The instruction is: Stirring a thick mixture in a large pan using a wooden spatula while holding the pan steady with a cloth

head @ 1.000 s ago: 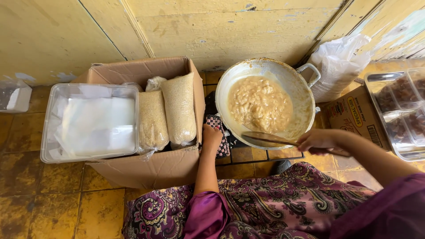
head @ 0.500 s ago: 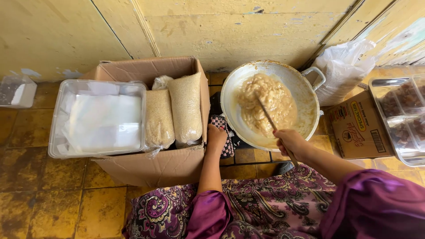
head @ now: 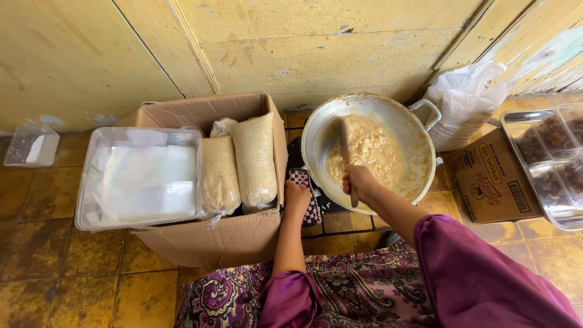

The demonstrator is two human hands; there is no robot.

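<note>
A wide metal wok (head: 328, 124) stands on the tiled floor by the yellow wall, holding a thick beige mash (head: 379, 152). My right hand (head: 358, 181) grips a wooden spatula (head: 346, 146) whose blade is sunk in the left side of the mash. My left hand (head: 296, 198) presses a checkered cloth (head: 308, 193) against the wok's near-left rim, seemingly gripping the handle through it. My purple sleeves and patterned skirt fill the bottom of the view.
Left of the wok is an open cardboard box (head: 225, 240) with two bags of grain (head: 254, 159) and a clear plastic container (head: 141, 176) on top. A white plastic bag (head: 464, 100), a printed carton (head: 489, 182) and trays of brown pieces (head: 549, 161) lie to the right.
My right hand swung the spatula from the wok's near rim across the mash to its left side, pushing the mash rightward. My left hand stayed on the cloth at the rim.
</note>
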